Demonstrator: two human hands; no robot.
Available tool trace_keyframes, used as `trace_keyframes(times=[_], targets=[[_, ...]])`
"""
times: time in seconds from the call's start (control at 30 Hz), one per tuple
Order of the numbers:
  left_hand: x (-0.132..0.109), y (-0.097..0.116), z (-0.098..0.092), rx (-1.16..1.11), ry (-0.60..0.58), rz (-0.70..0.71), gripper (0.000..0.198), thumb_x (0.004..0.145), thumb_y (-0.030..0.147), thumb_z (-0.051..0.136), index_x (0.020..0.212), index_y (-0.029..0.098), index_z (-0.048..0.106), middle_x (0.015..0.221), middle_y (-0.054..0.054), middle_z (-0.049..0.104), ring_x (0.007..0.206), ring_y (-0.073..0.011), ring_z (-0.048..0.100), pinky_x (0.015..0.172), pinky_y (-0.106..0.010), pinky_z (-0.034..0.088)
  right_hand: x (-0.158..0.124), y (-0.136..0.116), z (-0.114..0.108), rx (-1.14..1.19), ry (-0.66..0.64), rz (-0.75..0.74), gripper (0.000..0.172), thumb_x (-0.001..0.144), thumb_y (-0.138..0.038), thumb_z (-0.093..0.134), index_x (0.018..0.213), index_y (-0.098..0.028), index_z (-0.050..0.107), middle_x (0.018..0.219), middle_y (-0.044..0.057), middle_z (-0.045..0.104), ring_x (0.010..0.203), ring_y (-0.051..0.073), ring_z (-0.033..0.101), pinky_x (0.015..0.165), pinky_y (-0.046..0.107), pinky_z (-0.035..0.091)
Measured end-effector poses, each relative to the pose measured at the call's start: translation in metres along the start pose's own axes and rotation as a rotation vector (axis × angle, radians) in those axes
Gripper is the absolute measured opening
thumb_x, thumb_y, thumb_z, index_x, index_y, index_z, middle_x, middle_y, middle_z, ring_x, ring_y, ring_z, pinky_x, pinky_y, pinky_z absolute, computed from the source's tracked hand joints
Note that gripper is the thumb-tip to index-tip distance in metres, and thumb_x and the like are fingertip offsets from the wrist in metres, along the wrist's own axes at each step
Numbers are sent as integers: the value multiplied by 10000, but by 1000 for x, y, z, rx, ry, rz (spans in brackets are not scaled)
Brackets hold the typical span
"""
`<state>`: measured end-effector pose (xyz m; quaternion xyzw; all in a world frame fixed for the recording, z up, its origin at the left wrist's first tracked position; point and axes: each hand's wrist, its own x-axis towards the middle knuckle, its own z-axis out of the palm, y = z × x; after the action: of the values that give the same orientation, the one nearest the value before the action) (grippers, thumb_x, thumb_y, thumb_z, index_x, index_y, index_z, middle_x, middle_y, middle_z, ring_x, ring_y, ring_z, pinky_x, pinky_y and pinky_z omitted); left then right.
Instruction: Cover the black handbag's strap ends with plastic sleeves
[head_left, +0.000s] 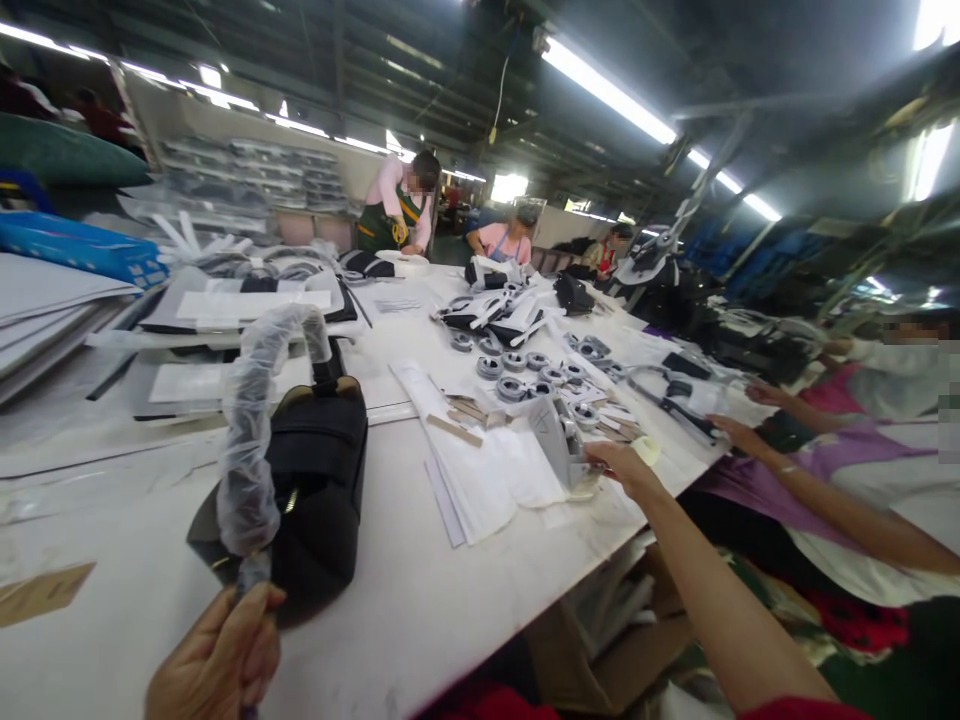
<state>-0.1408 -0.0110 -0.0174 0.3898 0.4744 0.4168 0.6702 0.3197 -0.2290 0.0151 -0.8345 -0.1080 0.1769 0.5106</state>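
The left hand [217,655] pinches the wrapped handle [251,450] of the bag [315,490] at near left, which could tip while the right hand [622,465], fingers loosely open, stretches far right toward the paper [495,480].

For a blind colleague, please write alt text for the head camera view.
The left hand grips the plastic-wrapped handle of a black bag on a white table, while the right hand reaches a small grey part beside white sheets.
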Motion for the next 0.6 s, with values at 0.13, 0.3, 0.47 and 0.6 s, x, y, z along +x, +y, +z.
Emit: trace_keyframes(times=[0.13,0.3,0.47,0.6], targets=[[-3,7,4,12,21,-19,448,537,489,848,754,181,606,427,95,353,356,-47,289,291,-126,243,-4,-8,-4,103,58,-52,308,559,-448,707,620,-165,599,619,-2,580,619,133,506,638,282,416],[-4,6,4,-5,18,-31,449,542,485,857,757,183,605,429,93,361,361,-48,302,302,-125,260,-29,5,-15,171,141,-55,308,573,-445,689,577,-203,498,562,-47,454,530,97,404,588,265,418],[-4,11,9,14,19,-26,449,573,519,825,761,181,598,426,93,354,355,-51,307,308,-132,252,-42,40,-5,71,174,12,300,556,-478,667,556,-209,533,559,11,528,494,133,454,559,321,456],[-6,18,14,13,-10,-17,442,577,509,809,744,169,581,419,98,356,353,-48,305,326,-140,240,-46,47,-8,-128,196,-50,273,551,-489,654,544,-224,592,586,83,610,548,210,574,577,369,481]])
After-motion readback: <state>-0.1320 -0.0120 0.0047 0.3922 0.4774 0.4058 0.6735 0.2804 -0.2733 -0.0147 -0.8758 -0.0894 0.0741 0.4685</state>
